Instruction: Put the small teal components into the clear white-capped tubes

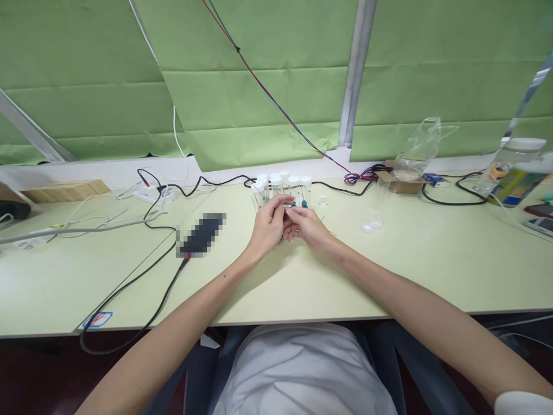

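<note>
Over the middle of the table [302, 282], my left hand [268, 225] and my right hand [309, 226] meet with their fingertips together. Both are closed around something small, mostly hidden by the fingers; its kind does not show. Just behind them stand several see-through tubes with white caps [276, 179]. Small teal parts with thin wire legs [305, 203] show inside or in front of the tubes; which of the two is unclear. A loose white cap [323, 200] lies to the right of the tubes. Thin wire legs also poke out beside my right hand.
Left of my hands lies a blurred dark phone-like device [202, 233] with a black cable [159, 305]. To the right are white lids [370, 225], an open cardboard box [404, 183] with a plastic bag [421, 150], and a large jar [514, 158]. Wooden blocks [67, 190] sit far left.
</note>
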`<state>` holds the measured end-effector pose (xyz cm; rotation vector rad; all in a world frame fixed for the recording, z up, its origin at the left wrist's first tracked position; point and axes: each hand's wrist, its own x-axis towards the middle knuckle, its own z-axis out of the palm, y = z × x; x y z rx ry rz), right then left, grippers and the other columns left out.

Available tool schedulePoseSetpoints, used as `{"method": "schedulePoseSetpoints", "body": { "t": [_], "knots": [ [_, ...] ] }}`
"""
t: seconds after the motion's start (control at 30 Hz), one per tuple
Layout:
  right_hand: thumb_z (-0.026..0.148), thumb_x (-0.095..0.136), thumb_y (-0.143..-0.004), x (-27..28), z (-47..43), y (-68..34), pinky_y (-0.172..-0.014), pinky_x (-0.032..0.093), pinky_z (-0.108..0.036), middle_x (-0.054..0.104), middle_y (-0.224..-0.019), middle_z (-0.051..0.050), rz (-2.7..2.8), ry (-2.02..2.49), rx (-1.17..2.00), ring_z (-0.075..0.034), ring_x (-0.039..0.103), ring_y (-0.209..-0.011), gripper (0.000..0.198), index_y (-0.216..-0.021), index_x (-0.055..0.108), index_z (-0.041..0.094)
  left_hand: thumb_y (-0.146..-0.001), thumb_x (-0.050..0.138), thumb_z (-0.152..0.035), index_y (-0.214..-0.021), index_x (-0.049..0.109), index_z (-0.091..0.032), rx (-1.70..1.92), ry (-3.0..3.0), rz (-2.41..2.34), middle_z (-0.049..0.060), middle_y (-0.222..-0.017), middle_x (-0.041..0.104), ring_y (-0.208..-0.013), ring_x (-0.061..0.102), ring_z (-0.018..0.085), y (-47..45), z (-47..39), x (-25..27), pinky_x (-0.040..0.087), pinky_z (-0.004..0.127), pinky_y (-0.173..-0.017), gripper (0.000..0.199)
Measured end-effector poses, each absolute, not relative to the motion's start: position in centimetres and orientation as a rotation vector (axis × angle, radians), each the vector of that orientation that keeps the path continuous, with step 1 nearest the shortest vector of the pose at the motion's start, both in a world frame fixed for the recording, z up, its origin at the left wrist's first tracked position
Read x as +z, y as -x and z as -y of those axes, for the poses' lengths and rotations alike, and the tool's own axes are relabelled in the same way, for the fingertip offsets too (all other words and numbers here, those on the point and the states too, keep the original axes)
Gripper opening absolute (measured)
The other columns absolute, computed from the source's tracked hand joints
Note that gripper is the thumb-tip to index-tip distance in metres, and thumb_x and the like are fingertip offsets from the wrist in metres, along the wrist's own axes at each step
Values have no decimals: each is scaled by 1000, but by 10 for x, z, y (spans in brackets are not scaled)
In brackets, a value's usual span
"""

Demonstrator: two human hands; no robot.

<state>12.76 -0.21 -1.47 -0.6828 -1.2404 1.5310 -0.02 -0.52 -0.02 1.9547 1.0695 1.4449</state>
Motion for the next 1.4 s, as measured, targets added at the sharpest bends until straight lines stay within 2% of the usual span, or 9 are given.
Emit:
{"method": "schedulePoseSetpoints", "body": {
  "t": [0.37, 0.6, 0.87, 1.1, 1.27, 1.4],
  "knots": [
    [50, 84, -67, -16, 3, -128, -51, 42, -25, 63, -63, -1, 1159, 649, 1545, -12, 59, -54, 41, -78, 63, 16, -95, 42, -22, -101, 69, -20, 1491, -1939, -1071, 8, -111, 72, -102, 67, 21, -2, 7, 0, 58, 34, -85, 28],
    [45, 89, -59, -16, 3, -128, -52, 42, -25, 65, -65, 0, 1091, 604, 1568, -11, 58, -54, 44, -78, 63, 16, -95, 42, -23, -101, 69, -20, 1472, -1905, -1068, 8, -109, 72, -87, 69, 19, -4, 9, 2, 59, 37, -83, 28],
    [28, 88, -61, -16, 5, -128, -64, 45, -27, 62, -71, 0, 1089, 510, 1590, -10, 57, -65, 30, -76, 66, 14, -94, 43, -23, -98, 68, -22, 1536, -1921, -1082, 8, -106, 72, -105, 68, 23, -3, 5, -1, 58, 38, -87, 25],
    [35, 82, -74, -16, 5, -126, -59, 44, -26, 62, -67, -2, 1077, 523, 1690, -12, 57, -63, 26, -74, 64, 15, -96, 40, -22, -102, 66, -19, 1466, -1895, -1017, 8, -114, 71, -102, 71, 21, -2, 6, 0, 57, 36, -89, 26],
    [29, 73, -83, -13, 7, -125, -59, 45, -26, 63, -66, -2, 984, 541, 1737, -13, 57, -61, 19, -76, 62, 16, -96, 41, -24, -102, 65, -19, 1453, -1883, -995, 9, -117, 70, -104, 70, 21, -3, 6, -1, 57, 37, -91, 25],
    [25, 71, -84, -12, 8, -125, -65, 47, -26, 64, -68, -2, 940, 562, 1731, -13, 59, -65, 14, -78, 63, 15, -96, 42, -24, -101, 65, -19, 1460, -1901, -984, 8, -116, 71, -104, 70, 21, -3, 6, -1, 55, 39, -94, 25]
  ]
}}
